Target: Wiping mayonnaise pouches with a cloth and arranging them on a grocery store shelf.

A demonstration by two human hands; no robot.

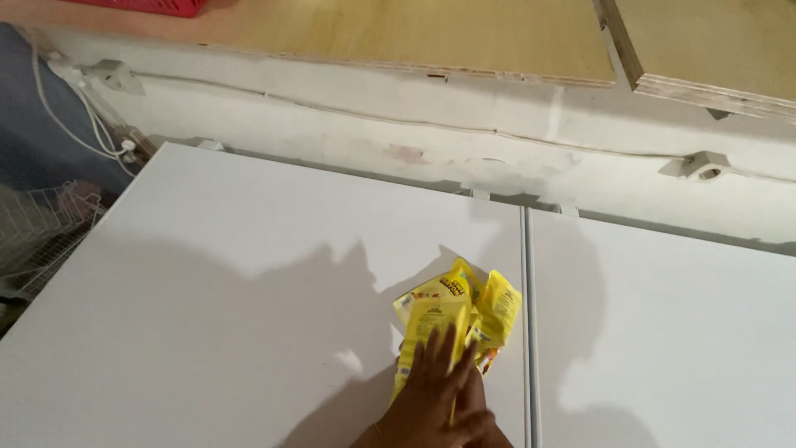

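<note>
Hand [435, 398]: one hand comes up from the bottom edge. It lies flat on the yellow packets, fingers [448, 353] spread a little and pressing down, not curled around them. I cannot tell if it is the left or the right hand.
Second hand [479, 415]: a bit of another hand shows just under the first one. It is too hidden to tell how its fingers are.
Yellow packets [460, 311]: a small bunch of crinkly yellow packets lies on the white table, right by the seam, partly under the hand.
White table [232, 315]: big and flat, with a dark shadow on it.
Seam [526, 332]: a thin line where a second white table [663, 332] joins on.
Wire basket [37, 228]: off the left edge.
White wall [414, 124]: behind the tables, with a thin cable along it.
Wooden boards [414, 33]: on top, far back.
Red crate [157, 7]: at the very top, on the boards.
</note>
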